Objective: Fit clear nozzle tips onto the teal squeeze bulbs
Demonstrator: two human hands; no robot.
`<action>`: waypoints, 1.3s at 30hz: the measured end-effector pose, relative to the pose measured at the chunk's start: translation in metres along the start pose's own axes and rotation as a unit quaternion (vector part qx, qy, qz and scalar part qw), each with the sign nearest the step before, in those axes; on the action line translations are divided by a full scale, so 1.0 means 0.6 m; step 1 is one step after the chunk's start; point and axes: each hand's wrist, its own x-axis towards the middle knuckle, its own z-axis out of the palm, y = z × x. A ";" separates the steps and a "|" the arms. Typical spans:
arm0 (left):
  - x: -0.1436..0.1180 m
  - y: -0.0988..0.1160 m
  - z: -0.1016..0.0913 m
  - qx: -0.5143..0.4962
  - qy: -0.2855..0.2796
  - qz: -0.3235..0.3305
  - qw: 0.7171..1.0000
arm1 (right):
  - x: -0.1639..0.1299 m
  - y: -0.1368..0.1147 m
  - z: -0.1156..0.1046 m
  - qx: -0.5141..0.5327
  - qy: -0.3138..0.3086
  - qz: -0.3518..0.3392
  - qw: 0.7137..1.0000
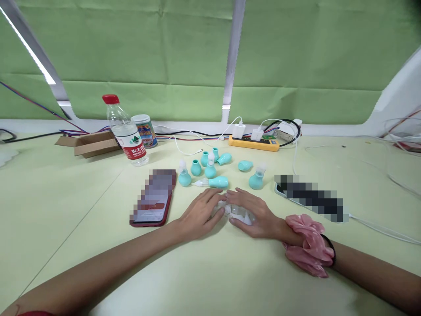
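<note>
My left hand [202, 212] and my right hand [254, 211] rest on the table, cupped toward each other with fingertips close together. Between and partly under them lies a small heap of clear and white plastic nozzle tips [241, 215], some hidden by my fingers. Both hands have stretched fingers; neither grips a piece. Just beyond them is a group of turquoise squeeze bulbs. One bulb [219, 182] lies on its side with a clear nozzle fitted. An upright bulb [256, 181] and another [184, 177] carry clear tips. A bare bulb [196, 167] stands with its neck up.
A phone in a red case [153, 202] lies left, and another phone [311, 197] with a cable lies right. Behind stand a water bottle [126, 131], a can [145, 131], an open cardboard box [95, 144] and a yellow power strip [254, 143] with chargers and wires.
</note>
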 end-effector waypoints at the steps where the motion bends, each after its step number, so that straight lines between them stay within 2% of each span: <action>1: 0.004 -0.004 -0.004 0.012 0.009 -0.006 1.000 | 0.004 -0.001 -0.006 -0.005 0.022 0.007 1.000; 3: 0.010 -0.012 -0.013 0.050 0.008 -0.021 0.999 | 0.012 -0.003 -0.016 -0.010 0.040 0.027 0.999; 4: 0.011 -0.015 -0.015 0.069 -0.002 -0.029 0.997 | 0.014 -0.003 -0.020 -0.009 0.025 0.038 0.999; 8: 0.000 -0.011 -0.004 0.090 -0.034 -0.035 0.995 | 0.007 -0.007 -0.017 -0.029 -0.146 0.043 0.988; 10: -0.010 -0.006 0.007 0.079 -0.034 -0.027 0.996 | -0.001 -0.008 -0.007 -0.059 -0.192 0.041 0.979; 12: -0.018 -0.002 0.013 0.066 -0.024 -0.028 0.997 | -0.009 -0.008 0.001 -0.076 -0.180 0.049 0.980; 16: -0.033 0.003 0.004 0.047 0.025 -0.021 0.998 | -0.013 -0.001 0.011 -0.047 -0.092 0.038 0.994; 20: -0.050 0.010 -0.009 0.072 0.008 0.013 0.997 | -0.003 0.003 0.014 0.003 -0.027 0.026 0.999; 22: -0.053 0.009 -0.009 0.073 -0.012 0.006 0.997 | 0.003 0.002 0.015 0.013 -0.034 0.029 0.999; 24: -0.052 0.006 -0.007 0.070 -0.020 -0.008 0.997 | 0.008 0.002 0.015 -0.015 -0.078 0.035 0.996; 27: -0.048 0.000 -0.002 0.088 -0.005 -0.009 0.996 | 0.010 0.000 0.014 -0.091 -0.161 0.059 0.981; 29: -0.047 -0.002 -0.001 0.106 0.014 0.000 0.994 | 0.010 -0.001 0.015 -0.108 -0.189 0.066 0.974; 32: -0.050 -0.001 0.000 0.102 0.027 0.036 0.994 | 0.010 -0.002 0.020 -0.084 -0.165 0.048 0.982; 36: -0.056 0.000 0.002 0.060 0.029 0.089 0.994 | 0.016 -0.002 0.030 -0.064 -0.068 0.032 0.995; 37: -0.057 -0.001 0.003 0.051 0.036 0.092 0.994 | 0.018 -0.003 0.031 -0.067 -0.062 0.018 0.996; 39: -0.058 -0.004 0.008 0.043 0.051 0.088 0.994 | 0.021 -0.005 0.032 -0.074 -0.088 -0.019 0.993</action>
